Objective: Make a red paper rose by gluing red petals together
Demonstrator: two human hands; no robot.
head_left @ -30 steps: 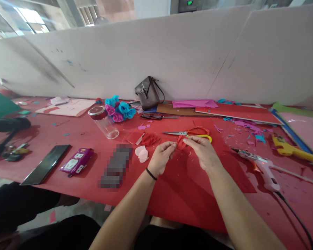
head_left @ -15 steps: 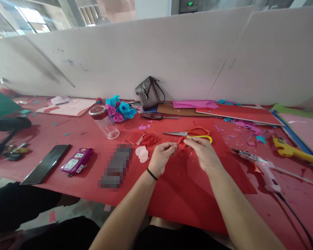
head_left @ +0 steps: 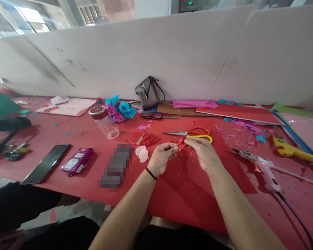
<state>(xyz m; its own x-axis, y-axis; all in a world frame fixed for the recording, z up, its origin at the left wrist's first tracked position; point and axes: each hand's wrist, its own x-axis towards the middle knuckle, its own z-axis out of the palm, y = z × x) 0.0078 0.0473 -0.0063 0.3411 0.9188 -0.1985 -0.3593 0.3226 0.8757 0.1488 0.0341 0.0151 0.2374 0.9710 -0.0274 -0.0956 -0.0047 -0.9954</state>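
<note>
Red paper piece (head_left: 181, 143), pinched in left hand (head_left: 159, 159) and right hand (head_left: 205, 152), fingertips closed.
2 forearms (head_left: 131, 205) extended over table's (head_left: 86, 187) near edge; piece partly hidden by fingers.

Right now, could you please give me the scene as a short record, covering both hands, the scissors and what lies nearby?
Left hand: pinches the red paper
Right hand: pinches the same piece
Scissors: lie just beyond the hands, blades pointing left
Left side: pale pink paper pieces
Right side: pink glue gun, cord attached
Back: dark bag by the white panel
</note>
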